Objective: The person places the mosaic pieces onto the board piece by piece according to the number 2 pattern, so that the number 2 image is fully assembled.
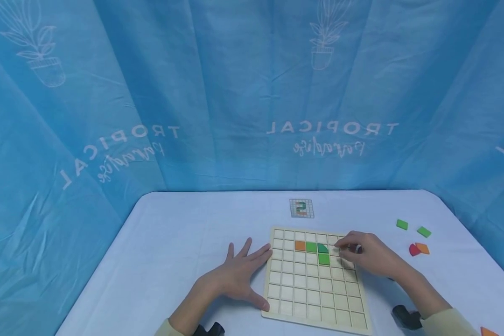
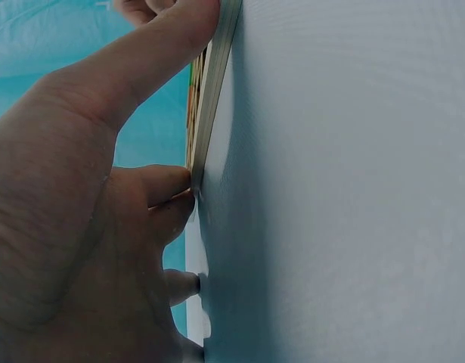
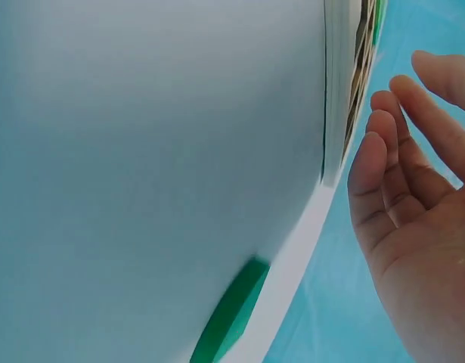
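Note:
A pale wooden grid board (image 1: pixel 306 303) lies on the white table. In its upper part sit an orange square tile (image 1: pixel 300 245), a green square tile (image 1: pixel 311 247), a darker green tile (image 1: pixel 322 248) with one rounded corner, and another green square tile (image 1: pixel 324 259) below that. My left hand (image 1: pixel 237 275) spreads its fingers along the board's left edge, fingertips and thumb touching it. Over the right part of the board is my right hand (image 1: pixel 371 252). Its fingers are loosely bent, and in the right wrist view no tile shows between the thumb and fingers.
Behind the board lies a small pattern card (image 1: pixel 301 208). To the right are loose green tiles (image 1: pixel 402 224), a red tile (image 1: pixel 414 249) against an orange tile (image 1: pixel 422 248), and another orange tile (image 1: pixel 488 332) near the bottom edge. A blue curtain (image 1: pixel 243 93) hangs behind the table.

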Available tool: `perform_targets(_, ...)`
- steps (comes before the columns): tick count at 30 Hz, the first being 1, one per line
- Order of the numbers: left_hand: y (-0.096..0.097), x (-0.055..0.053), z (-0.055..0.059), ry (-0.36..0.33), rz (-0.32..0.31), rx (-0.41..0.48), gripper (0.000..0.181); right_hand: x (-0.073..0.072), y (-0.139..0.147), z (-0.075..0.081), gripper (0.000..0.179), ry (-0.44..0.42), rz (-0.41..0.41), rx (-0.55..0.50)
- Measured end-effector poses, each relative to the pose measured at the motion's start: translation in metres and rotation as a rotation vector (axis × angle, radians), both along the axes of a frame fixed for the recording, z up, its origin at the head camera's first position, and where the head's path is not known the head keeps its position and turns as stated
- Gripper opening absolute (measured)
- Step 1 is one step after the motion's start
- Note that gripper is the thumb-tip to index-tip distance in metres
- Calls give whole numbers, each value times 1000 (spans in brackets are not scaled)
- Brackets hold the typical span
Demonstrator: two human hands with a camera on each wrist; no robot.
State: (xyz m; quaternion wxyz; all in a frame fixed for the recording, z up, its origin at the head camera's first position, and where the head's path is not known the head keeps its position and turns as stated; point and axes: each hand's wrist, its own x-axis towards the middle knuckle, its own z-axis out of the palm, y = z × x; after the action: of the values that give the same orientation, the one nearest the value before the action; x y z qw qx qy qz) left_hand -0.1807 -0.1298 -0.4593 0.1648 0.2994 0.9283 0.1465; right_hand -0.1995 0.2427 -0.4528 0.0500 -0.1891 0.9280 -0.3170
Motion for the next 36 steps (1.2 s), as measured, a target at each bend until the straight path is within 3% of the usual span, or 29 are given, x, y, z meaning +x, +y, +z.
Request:
perform_targets(5, 2, -1, -1, -8, 2, -3, 123, 3, 13, 1, 25, -20, -89, 50)
perform_targets(16, 0, 0, 0, 4, 1, -11, 123, 11, 38, 2, 26, -23, -162, 117)
perform_targets(26, 1, 0, 3, -2, 6, -14, 122, 23, 57, 1, 30, -63, -194, 109)
perform_targets(36, 0, 0, 2, -2, 5, -15, 122, 33, 76, 1, 35, -47, -162, 117)
